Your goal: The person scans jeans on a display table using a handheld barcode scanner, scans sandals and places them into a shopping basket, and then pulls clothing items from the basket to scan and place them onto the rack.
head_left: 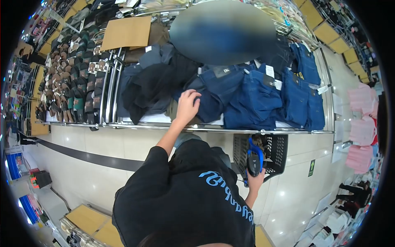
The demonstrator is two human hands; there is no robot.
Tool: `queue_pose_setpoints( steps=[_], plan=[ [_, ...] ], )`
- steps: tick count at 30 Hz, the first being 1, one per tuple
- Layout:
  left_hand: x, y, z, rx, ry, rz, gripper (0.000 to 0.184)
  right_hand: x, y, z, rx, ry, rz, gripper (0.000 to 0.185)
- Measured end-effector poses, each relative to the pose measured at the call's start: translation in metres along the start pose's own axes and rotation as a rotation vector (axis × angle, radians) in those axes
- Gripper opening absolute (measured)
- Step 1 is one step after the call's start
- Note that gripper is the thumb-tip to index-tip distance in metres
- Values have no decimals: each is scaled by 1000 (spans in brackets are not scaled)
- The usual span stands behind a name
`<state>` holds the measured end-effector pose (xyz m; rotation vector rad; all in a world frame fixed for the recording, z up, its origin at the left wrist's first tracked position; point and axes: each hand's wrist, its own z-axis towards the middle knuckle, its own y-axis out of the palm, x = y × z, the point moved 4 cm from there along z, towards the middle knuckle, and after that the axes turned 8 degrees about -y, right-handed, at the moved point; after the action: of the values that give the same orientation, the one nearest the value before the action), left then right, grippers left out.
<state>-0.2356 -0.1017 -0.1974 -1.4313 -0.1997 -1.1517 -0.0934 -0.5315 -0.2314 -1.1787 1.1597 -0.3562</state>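
Observation:
My left hand rests at the front of the clothes pile, its fingers loosely bent and a little apart. It touches dark navy jeans, beside a heap of black garments. Down by my right side, my right hand is closed round the lower end of a blue and black handle. This handle stands over a black perforated shopping basket. Something brown and patterned lies in the basket, partly hidden by the handle. Folded blue jeans lie to the right of my left hand.
A metal rail edges the display table. Rows of slippers fill its left end. A brown cardboard sheet lies behind. A blurred patch covers the far side. Pink clothes hang at the right, across a tiled aisle.

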Motion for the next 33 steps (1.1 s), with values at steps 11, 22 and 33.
queue_pose_setpoints(
  steps=[11,22,33],
  plan=[
    [-183,-110,58,32,-78,395,42,-92,65,-56,41,92,-130,51],
    [-228,-95,53,-223,-113,269,55,-180,107,-100,-19,161,-60,42],
    [-216,-263,-51,67,10,-208,18,-269,176,-178,-53,-49,-64,39]
  ],
)
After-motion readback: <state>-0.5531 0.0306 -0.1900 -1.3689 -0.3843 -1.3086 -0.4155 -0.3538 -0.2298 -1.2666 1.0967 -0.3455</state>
